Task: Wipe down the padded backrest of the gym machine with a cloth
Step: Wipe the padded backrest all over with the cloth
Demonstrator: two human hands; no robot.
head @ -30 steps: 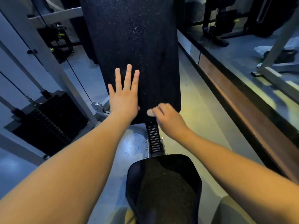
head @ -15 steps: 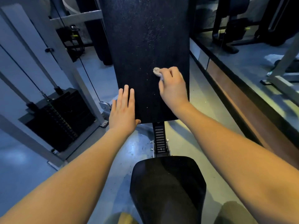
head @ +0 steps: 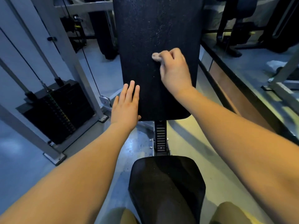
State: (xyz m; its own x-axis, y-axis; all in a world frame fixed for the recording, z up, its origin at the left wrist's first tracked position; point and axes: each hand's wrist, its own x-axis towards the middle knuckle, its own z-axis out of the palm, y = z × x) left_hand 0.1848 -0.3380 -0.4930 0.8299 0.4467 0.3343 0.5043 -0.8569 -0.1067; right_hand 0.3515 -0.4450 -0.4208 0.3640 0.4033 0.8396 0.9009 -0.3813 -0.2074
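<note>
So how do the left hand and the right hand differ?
The left hand lies flat, fingers straight, holding nothing; the right hand curls round a cloth. The left hand is at the lower left edge of the backrest; the right hand is higher, nearer its middle. Both are on it.

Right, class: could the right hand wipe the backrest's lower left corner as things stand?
Probably not: the left hand lies flat over that corner of the backrest, so the right hand and cloth would meet it.

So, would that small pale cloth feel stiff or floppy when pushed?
Probably floppy: the small pale cloth is bunched in the right hand. Likely light: curled fingers alone hold it. May drag on the textured black backrest.
</note>
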